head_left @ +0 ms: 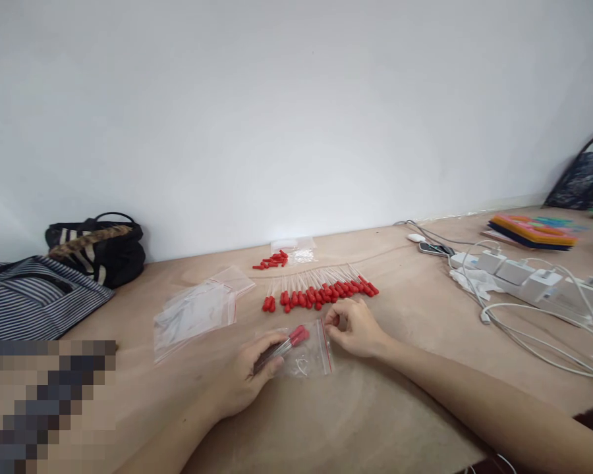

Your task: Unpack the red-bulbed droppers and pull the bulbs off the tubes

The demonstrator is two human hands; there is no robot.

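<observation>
My left hand (242,375) is closed around a few droppers (299,335) with clear stems and red rubber bulbs, the bulbs pointing right. They lie over or inside a clear zip bag (309,362); I cannot tell which. At the bag's red-striped edge, my right hand (360,329) has its thumb and fingers curled in a pinch on the bag. Just beyond both hands, a row of red-bulbed droppers (321,294) lies side by side, stems pointing away. Left of them is a loose pile of clear zip bags (195,316).
Loose red bulbs (271,261) lie beside a clear bag of thin tubes (302,253) near the wall. At right are a power strip with white chargers (538,283), cables, a phone (435,249) and coloured sheets (531,230). Bags, one striped (44,293) and one black (123,250), stand left.
</observation>
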